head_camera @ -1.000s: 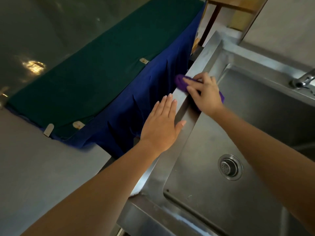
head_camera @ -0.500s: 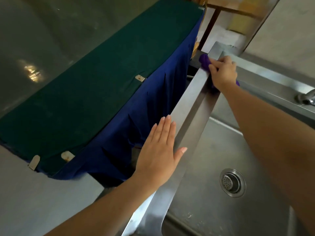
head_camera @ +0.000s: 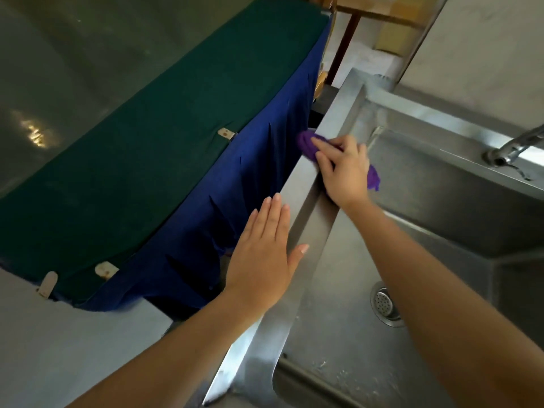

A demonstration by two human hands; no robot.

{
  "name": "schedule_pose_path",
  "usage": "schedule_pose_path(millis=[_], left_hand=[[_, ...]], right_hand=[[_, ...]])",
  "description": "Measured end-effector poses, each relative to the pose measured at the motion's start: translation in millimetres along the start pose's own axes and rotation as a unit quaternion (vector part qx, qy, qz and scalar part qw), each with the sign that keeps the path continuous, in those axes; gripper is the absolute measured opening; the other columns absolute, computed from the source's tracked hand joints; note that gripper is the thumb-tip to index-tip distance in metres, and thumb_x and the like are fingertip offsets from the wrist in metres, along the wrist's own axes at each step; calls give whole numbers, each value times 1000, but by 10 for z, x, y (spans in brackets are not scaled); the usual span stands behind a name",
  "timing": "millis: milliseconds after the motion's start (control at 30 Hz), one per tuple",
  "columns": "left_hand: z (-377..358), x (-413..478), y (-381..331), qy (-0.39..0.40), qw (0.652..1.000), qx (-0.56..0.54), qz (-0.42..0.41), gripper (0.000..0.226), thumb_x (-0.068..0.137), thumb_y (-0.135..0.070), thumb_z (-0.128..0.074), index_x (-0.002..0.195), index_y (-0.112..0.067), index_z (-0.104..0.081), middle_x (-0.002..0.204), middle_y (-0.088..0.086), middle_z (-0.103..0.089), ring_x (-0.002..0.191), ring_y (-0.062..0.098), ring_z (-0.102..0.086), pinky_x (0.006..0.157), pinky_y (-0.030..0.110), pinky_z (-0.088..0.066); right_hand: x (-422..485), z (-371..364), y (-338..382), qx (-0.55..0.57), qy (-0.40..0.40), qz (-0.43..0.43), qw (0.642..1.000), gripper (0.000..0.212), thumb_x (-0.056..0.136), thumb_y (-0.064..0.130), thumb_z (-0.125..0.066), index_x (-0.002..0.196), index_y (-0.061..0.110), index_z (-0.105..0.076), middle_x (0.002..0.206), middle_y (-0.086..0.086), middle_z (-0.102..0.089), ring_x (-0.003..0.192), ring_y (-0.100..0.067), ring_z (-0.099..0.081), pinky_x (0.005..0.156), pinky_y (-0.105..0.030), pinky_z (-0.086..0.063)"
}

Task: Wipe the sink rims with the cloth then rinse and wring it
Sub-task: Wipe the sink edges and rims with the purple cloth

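Rim-wiping is in hand: fingers [head_camera: 323,142] of the right hand [head_camera: 344,169] curl over the bunched purple cloth [head_camera: 306,144], pressing it on the sink rim [head_camera: 338,119], left hand [head_camera: 265,254] fingers straight, empty, nearer the body; next probably the remaining rims, then the tap [head_camera: 512,148].

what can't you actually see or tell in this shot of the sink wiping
Head view only:
Cloth, mostly hidden under the right hand; its size cannot be told.
Tap, cut off by the right edge; no spout end.
Drain, partly covered by the right forearm.
Far corner of the sink rim, blurred; wet or dirty cannot be judged.
Left hand, palm side hidden; contact with the rim unclear.
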State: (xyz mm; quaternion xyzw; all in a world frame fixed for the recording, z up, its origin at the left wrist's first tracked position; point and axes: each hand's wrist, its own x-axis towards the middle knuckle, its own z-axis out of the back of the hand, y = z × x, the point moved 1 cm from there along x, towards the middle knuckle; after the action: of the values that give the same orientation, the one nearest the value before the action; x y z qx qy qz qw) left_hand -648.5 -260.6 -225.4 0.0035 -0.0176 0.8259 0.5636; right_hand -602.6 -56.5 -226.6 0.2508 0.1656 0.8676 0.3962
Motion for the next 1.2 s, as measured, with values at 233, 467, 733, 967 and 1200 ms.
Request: schedule_pose_path(millis=[233, 467, 733, 967, 1200], left_hand=[[134, -476, 55, 8, 999, -30, 13, 78, 88, -55, 2, 148, -8, -15, 157, 12, -14, 146, 23, -10, 117, 35, -9], [95, -1545, 145, 7, 997, -44, 67, 73, 95, -54, -4, 143, -6, -30, 150, 15, -32, 140, 28, -27, 111, 43, -25], [139, -2264, 87, 0, 994, -45, 97, 74, 96, -52, -5, 139, -2, -38, 145, 18, -41, 136, 30, -35, 109, 44, -28], [129, -2666, 76, -3, 993, -41, 111, 69, 96, -52, -10, 141, -5, -33, 147, 15, -38, 138, 26, -32, 114, 34, -20], [97, -2702, 103, 1, 995, -52, 87, 75, 95, -54, -5, 142, -2, -32, 148, 18, -36, 139, 29, -30, 111, 44, -23]], right_hand=[[-833, 47, 430, 8, 14, 38, 999, 29, 92, 30, -52, 119, 32, -63, 108, -5, -58, 91, -29, -48, 79, -35, -36], [-1507, 132, 804, 24, 64, 55, 996, 31, 94, 31, -50, 123, 33, -59, 112, -3, -54, 95, -26, -43, 84, -33, -35], [-2212, 222, 1159, 48, 107, 94, 989, 31, 94, 33, -48, 123, 37, -58, 111, 1, -53, 90, -12, -32, 83, -28, -31], [-2615, 316, 1344, 79, 176, 128, 973, 31, 94, 32, -49, 123, 38, -58, 112, 3, -52, 96, -17, -40, 82, -28, -28], [-2785, 449, 1398, 94, 240, 144, 955, 31, 95, 35, -46, 123, 41, -56, 107, 4, -49, 98, -15, -41, 88, -30, -32]])
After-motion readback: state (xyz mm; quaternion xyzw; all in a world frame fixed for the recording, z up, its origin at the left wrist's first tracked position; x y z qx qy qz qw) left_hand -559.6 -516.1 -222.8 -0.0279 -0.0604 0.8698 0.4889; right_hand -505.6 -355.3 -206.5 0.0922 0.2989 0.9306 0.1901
